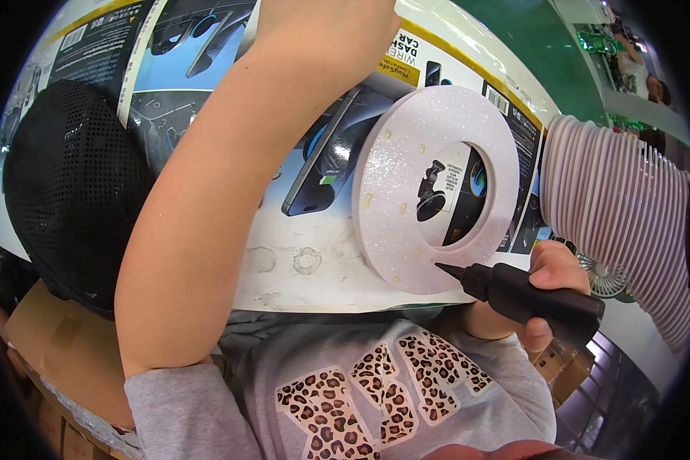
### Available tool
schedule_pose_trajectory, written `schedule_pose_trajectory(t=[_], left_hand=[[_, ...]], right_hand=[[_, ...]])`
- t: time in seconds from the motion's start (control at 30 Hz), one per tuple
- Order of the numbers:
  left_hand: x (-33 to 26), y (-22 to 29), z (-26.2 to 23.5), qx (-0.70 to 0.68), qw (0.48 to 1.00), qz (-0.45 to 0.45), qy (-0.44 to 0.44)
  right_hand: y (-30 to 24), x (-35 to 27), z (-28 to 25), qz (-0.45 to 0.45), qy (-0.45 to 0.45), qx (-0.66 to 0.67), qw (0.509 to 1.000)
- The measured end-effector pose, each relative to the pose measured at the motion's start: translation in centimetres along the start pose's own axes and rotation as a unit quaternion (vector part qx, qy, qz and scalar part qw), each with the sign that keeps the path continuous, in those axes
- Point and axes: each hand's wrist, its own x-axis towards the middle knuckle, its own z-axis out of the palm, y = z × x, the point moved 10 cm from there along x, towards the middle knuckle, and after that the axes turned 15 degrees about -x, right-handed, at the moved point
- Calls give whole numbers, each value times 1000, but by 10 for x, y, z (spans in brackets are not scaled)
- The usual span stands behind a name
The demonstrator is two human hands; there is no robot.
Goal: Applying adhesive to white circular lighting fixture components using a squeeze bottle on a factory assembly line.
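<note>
My right hand (553,276) is wrapped round a black squeeze bottle (540,301) with a narrow pointed nozzle. That nozzle points left, its tip at the lower edge of a pale, glittery ring (391,172); whether it touches I cannot tell. Several small yellowish spots dot the ring's face. Through its round hole the printed sheet (230,115) underneath shows. Across the sheet reaches my left arm, and my left hand (333,34) is cut off by the top edge of the picture, so its fingers are hidden.
A black perforated cap-like thing (73,192) lies at the left. Beyond the ring stands a pale ribbed hose (617,207), with a small fan (606,277) below it. Under the table's left edge is an open cardboard box (65,333). Another person (655,90) is at the far right.
</note>
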Motion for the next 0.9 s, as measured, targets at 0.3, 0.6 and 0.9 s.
schedule_pose_trajectory(t=[0.3, 0.6, 0.9], left_hand=[[0, -6, 0, -6, 1000, -5, -8], [1, -2, 6, 5, 999, 35, 34], [-4, -13, 16, 11, 1000, 12, 16]], right_hand=[[-3, 4, 5, 35, -37, -44, 998], [16, -4, -24, 74, 105, 71, 989], [26, -41, -70, 154, 252, 61, 953]])
